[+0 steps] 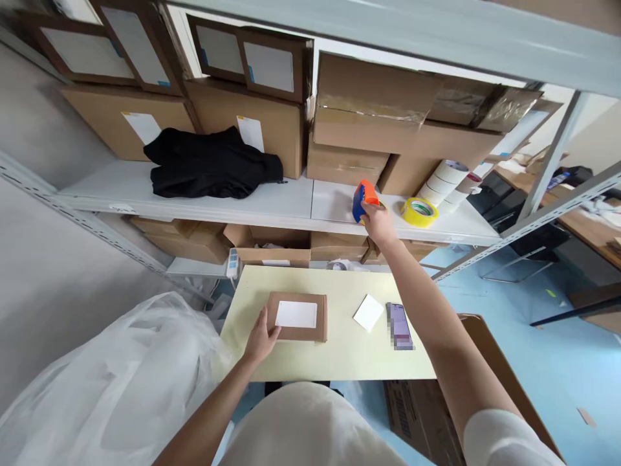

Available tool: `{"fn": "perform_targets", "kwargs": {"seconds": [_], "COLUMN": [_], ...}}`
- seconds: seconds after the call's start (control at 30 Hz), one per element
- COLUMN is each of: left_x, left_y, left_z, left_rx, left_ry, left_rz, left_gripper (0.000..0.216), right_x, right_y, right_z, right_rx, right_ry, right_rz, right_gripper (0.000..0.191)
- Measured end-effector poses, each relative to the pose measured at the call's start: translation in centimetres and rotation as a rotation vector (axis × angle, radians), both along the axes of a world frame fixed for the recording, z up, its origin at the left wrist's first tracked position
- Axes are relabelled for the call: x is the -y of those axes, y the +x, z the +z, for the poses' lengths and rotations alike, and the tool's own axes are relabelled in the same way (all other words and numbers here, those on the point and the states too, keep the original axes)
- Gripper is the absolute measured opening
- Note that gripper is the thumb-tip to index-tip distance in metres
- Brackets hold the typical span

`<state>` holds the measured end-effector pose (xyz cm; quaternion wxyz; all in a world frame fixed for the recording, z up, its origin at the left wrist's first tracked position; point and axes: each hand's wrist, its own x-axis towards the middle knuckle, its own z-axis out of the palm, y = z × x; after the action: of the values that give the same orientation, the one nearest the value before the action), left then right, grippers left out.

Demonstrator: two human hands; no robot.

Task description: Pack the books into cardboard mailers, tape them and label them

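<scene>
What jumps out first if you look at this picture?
The bright orange-and-blue tape dispenser on the white shelf, gripped by the right hand. Next, the black garment bunched farther left on that shelf, and the left hand resting on a small labelled cardboard box on the pale yellow table.

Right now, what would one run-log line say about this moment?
left hand: resting on labelled cardboard box, on table | right hand: gripping orange-blue tape dispenser at shelf | nearby: yellow tape roll
</scene>
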<state>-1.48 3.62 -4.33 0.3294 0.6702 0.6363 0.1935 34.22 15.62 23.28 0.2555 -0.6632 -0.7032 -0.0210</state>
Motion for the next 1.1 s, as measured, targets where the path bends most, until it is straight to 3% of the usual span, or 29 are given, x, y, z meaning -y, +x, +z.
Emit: {"fn": "perform_targets", "kwargs": {"seconds": [0.13, 0.33, 0.47, 0.57, 0.67, 0.8, 0.9, 1.0, 1.1], "left_x": [1.2, 1.6, 1.4, 1.4, 1.4, 1.3, 1.1, 1.0, 1.1], "left_y": [-0.5, -1.2, -1.7, -2.3, -3.1, -3.8, -3.6, -3.2, -3.0], "left_z": [-0.5, 0.1, 0.4, 0.3, 0.1, 0.1, 0.4, 0.8, 1.1], "left_rx": [0.027, 0.045, 0.099, 0.202, 0.287, 0.445, 0.569, 0.594, 0.597], "left_ry": [-0.043, -0.131, -0.168, -0.220, -0.266, -0.326, -0.364, -0.413, -0.410], "left_rz": [0.043, 0.030, 0.041, 0.045, 0.033, -0.028, -0.094, -0.038, 0.063], "left_gripper": [0.072, 0.067, 0.066, 0.071, 0.076, 0.072, 0.072, 0.074, 0.068], "right_x": [-4.1, -5.7, -4.2, 0.1, 7.1, 16.1, 19.1, 19.6, 19.6], "right_y": [-1.0, -1.4, -0.9, -1.0, -1.7, -4.2, -7.3, -10.4, -11.9], "right_z": [-0.9, -2.6, -2.6, -4.0, -9.3, -20.4, -26.6, -29.1, -29.3], "right_rx": [0.020, 0.035, 0.110, 0.037, -0.161, -0.429, -0.615, -0.806, -1.042], "right_ry": [-0.108, -0.077, 0.027, 0.084, 0.036, -0.468, -0.697, -0.698, -0.654], "right_rz": [0.048, 0.083, 0.135, 0.108, 0.041, 0.066, 0.046, 0.029, -0.014], "right_gripper": [0.036, 0.044, 0.061, 0.068, 0.073, 0.096, 0.107, 0.107, 0.096]}}
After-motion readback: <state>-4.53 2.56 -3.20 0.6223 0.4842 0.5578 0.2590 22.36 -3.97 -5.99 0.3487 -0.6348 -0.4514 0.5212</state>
